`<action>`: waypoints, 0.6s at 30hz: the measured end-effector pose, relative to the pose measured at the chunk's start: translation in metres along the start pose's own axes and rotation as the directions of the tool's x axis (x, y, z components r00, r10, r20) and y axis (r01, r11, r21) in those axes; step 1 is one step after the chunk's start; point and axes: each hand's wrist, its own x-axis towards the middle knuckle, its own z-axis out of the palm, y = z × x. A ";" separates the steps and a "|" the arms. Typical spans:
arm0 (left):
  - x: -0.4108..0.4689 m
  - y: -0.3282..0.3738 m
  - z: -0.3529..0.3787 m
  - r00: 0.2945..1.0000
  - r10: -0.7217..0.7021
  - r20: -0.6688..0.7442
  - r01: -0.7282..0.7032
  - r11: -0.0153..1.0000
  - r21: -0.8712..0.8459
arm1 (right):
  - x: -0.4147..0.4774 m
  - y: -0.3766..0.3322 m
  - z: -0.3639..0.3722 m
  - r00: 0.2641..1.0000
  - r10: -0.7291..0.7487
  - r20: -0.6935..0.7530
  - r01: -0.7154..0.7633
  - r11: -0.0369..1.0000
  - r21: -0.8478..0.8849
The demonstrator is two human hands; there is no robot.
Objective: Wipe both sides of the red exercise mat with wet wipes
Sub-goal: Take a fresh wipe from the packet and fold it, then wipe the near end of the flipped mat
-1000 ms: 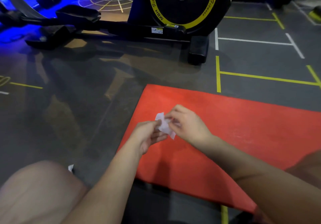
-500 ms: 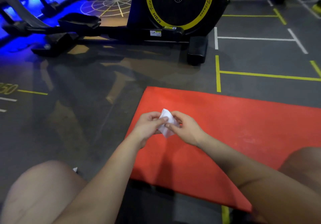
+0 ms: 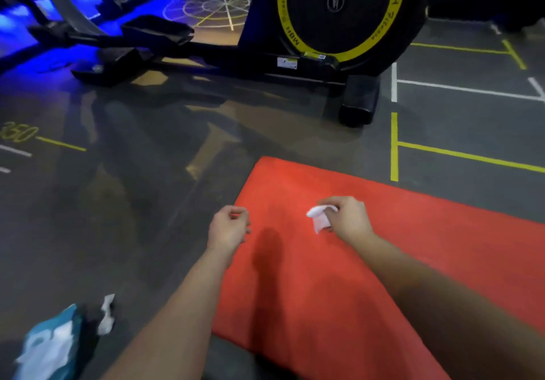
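The red exercise mat (image 3: 339,276) lies flat on the dark gym floor, running from the centre to the right edge of view. A small white wet wipe (image 3: 320,217), crumpled, hangs from the fingers of my right hand (image 3: 346,217), which pinches it just above the mat's left part. My left hand (image 3: 228,227) hovers over the mat's left edge with its fingers loosely curled and nothing in it.
A teal and white wipes pack (image 3: 50,347) lies at the lower left with a loose white wipe (image 3: 106,314) beside it. A black and yellow exercise machine (image 3: 339,20) stands beyond the mat. Yellow and white lines mark the floor.
My hands have parted. The left hand let go of the wipe and moved left; the right hand keeps the wipe and moved right. The wipes pack has come into view.
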 end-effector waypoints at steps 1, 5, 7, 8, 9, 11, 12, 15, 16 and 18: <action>0.007 -0.015 -0.008 1.000 -0.024 -0.006 0.024 0.999 0.042 | 0.008 -0.001 0.008 0.999 0.034 -0.033 -0.033 0.999 0.009; 0.041 -0.063 -0.030 0.999 -0.049 -0.012 0.050 0.975 0.218 | 0.026 0.002 0.060 0.983 0.180 0.029 -0.182 0.974 0.136; 0.054 -0.067 -0.031 1.000 -0.015 -0.014 0.019 0.953 0.301 | 0.032 0.006 0.089 0.973 0.212 0.090 -0.224 0.961 0.163; 0.063 -0.069 -0.029 1.000 0.005 -0.022 0.003 0.943 0.334 | 0.035 0.008 0.102 0.968 0.229 0.103 -0.244 0.957 0.160; 0.073 -0.072 -0.025 0.999 0.018 -0.031 -0.006 0.933 0.359 | 0.040 0.011 0.116 0.968 0.229 0.106 -0.243 0.958 0.155; 0.095 -0.078 -0.014 0.999 0.026 -0.041 -0.007 0.918 0.397 | 0.049 0.018 0.136 0.983 0.172 0.069 -0.179 0.978 0.109; 0.107 -0.082 -0.007 0.998 0.043 -0.043 -0.021 0.911 0.412 | 0.054 0.020 0.143 0.990 0.136 0.045 -0.139 0.988 0.074; 0.145 -0.095 0.018 0.986 0.167 -0.030 -0.130 0.858 0.498 | 0.071 0.024 0.156 0.998 0.059 0.018 -0.060 0.998 0.009; 0.157 -0.098 0.027 0.977 0.214 -0.005 -0.178 0.824 0.538 | 0.078 0.026 0.161 0.998 0.066 0.002 -0.066 0.998 0.017; 0.182 -0.104 0.046 0.952 0.300 0.069 -0.276 0.734 0.620 | 0.096 0.032 0.172 0.994 0.099 -0.046 -0.097 0.994 0.042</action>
